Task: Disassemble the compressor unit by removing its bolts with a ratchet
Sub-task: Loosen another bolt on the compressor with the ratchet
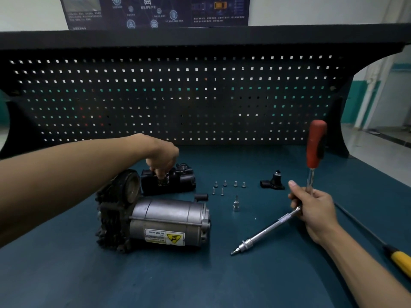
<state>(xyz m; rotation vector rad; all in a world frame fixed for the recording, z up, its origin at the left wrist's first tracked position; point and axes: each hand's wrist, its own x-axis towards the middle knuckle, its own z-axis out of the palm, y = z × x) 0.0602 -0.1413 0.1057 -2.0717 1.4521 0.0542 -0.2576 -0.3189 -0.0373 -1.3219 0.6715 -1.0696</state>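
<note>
Head view over bench [244,283]. Gripped ratchet [316,145] in right hand [317,208], fingers curled round its head, red handle up, extension [265,231] slanting down-left. Reached left hand [165,157] to black block [178,182] behind compressor [165,218], fingertips bent onto it; could not tell whether pinching. Found compressor lying left of centre, bolts [225,183] and socket [236,206] beside it.

The left grip [163,162] is touching the black part [178,183] behind the compressor [164,218] with curled fingers. The right grip [315,210] is clutching the red-handled ratchet [315,143] over the table [200,283], near loose bolts [225,183].
</note>
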